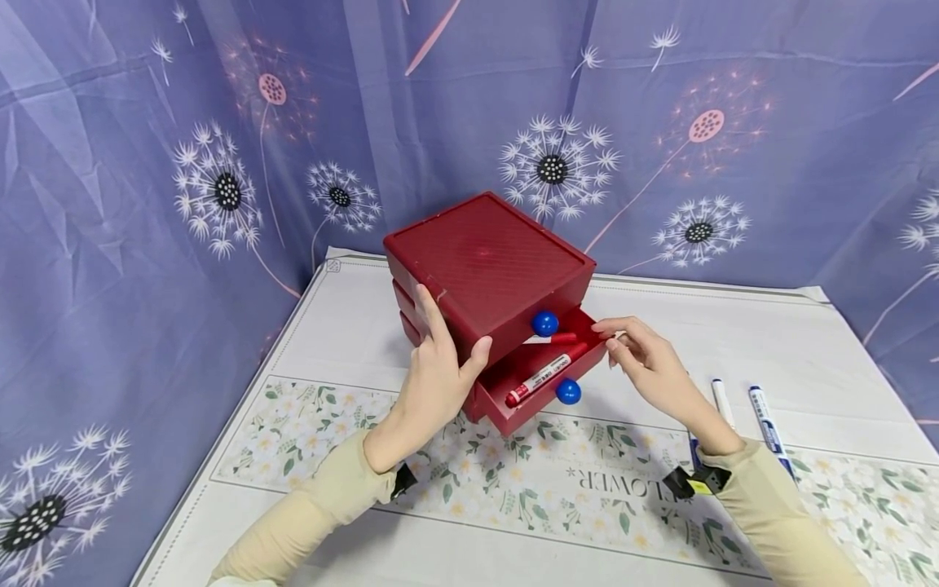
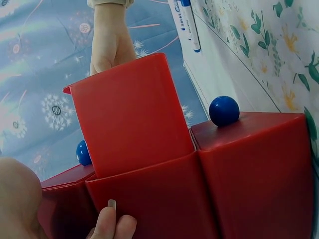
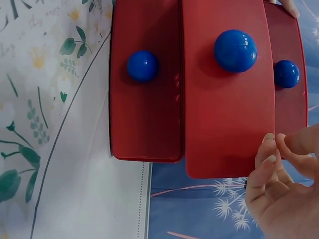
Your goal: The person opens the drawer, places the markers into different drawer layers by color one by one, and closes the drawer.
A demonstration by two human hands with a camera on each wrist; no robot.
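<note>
A dark red three-tier drawer unit (image 1: 487, 257) stands at an angle on the table, with blue ball knobs. Its middle drawer (image 1: 528, 416) is pulled out and holds a white-and-red marker (image 1: 546, 375). A second red-capped marker (image 1: 563, 337) lies behind it, partly under the top tier. My left hand (image 1: 433, 379) rests against the unit's near left corner, index finger extended up to the top edge and thumb at the front. My right hand (image 1: 649, 363) pinches the drawer's right rim; in the right wrist view its thumb and fingertips (image 3: 269, 137) meet at that edge.
Two white-and-blue markers (image 1: 770, 432) (image 1: 721, 399) lie on the table to the right, near my right forearm. A floral-printed white cloth (image 1: 455, 538) covers the table. Purple dandelion-print curtain (image 1: 455, 122) hangs close behind the unit and at the left.
</note>
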